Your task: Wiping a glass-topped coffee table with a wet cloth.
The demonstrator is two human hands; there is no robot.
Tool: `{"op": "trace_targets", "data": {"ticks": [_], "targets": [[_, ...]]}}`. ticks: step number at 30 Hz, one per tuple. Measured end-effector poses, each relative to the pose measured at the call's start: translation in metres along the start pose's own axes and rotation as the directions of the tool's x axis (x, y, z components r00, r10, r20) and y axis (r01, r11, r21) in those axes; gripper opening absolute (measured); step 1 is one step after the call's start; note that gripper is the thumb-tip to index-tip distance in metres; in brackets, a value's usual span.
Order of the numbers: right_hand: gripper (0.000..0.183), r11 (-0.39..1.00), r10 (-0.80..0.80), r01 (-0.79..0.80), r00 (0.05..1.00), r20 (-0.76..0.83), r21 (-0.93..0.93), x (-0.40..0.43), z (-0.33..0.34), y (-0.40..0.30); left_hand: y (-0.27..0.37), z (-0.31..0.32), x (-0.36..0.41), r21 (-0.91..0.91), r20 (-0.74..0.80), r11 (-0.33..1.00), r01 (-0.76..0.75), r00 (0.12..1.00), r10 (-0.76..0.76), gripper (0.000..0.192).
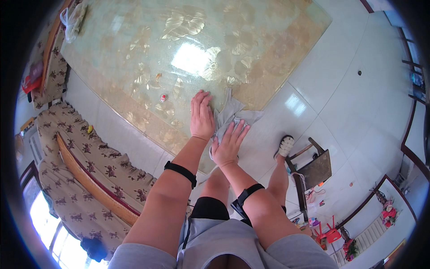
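A crumpled grey cloth (230,112) lies at the near right edge of a table with a glossy, gold-flowered cover (134,97). One corner of the cloth reaches past the table edge. My right hand (228,144) holds the bunched near part of the cloth down, palm low and fingers spread over it. Just left of the cloth, my left hand (202,116) rests on the cover, with its fingers extended and slightly apart. It holds nothing, though its thumb side is close against the cloth. The cloth's underside is hidden.
A small red-and-white object (163,98) sits on the table left of my hands. A clear plastic bag (71,23) lies at the far left corner. A flower-patterned sofa (111,168) stands at left. Right of my legs is a small wooden stool (314,169) on the tiles.
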State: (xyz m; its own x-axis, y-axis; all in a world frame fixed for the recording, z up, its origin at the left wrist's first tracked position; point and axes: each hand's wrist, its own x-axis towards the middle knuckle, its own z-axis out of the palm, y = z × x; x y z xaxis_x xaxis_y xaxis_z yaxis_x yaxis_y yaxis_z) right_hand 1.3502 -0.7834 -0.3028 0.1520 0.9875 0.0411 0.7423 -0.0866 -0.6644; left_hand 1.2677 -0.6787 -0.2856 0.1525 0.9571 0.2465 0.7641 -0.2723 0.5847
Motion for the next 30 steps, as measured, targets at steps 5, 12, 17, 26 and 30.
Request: {"op": "trace_targets", "data": {"ticks": [5, 12, 17, 26, 30], "targets": [[0.067, 0.999, -0.044, 0.044, 0.999, -0.023, -0.016, -0.009, -0.001, 0.008, 0.003, 0.004, -0.013, 0.025, -0.017, 1.000, 0.010, 1.000, -0.010, 0.037], [0.067, 0.999, -0.050, 0.050, 0.999, 0.000, 0.009, -0.021, -0.003, 0.013, 0.014, 0.005, -0.028, -0.054, -0.125, 0.997, 0.056, 0.990, -0.063, 0.039], [0.070, 0.984, -0.179, 0.180, 0.971, 0.160, 0.004, -0.026, -0.023, 0.044, 0.021, 0.001, -0.065, 0.045, -0.183, 0.996, 0.077, 0.981, -0.068, 0.044], [0.058, 0.805, -0.428, 0.342, 0.901, -0.075, -0.485, 0.143, -0.083, 0.190, 0.032, -0.031, -0.182, 0.229, -0.410, 0.886, 0.404, 0.865, -0.288, 0.041], [0.054, 0.717, -0.697, 0.692, 0.707, -0.121, -0.087, 0.080, -0.039, 0.166, 0.025, -0.017, -0.221, 0.173, -0.535, 0.828, 0.534, 0.757, -0.376, 0.033]]}}
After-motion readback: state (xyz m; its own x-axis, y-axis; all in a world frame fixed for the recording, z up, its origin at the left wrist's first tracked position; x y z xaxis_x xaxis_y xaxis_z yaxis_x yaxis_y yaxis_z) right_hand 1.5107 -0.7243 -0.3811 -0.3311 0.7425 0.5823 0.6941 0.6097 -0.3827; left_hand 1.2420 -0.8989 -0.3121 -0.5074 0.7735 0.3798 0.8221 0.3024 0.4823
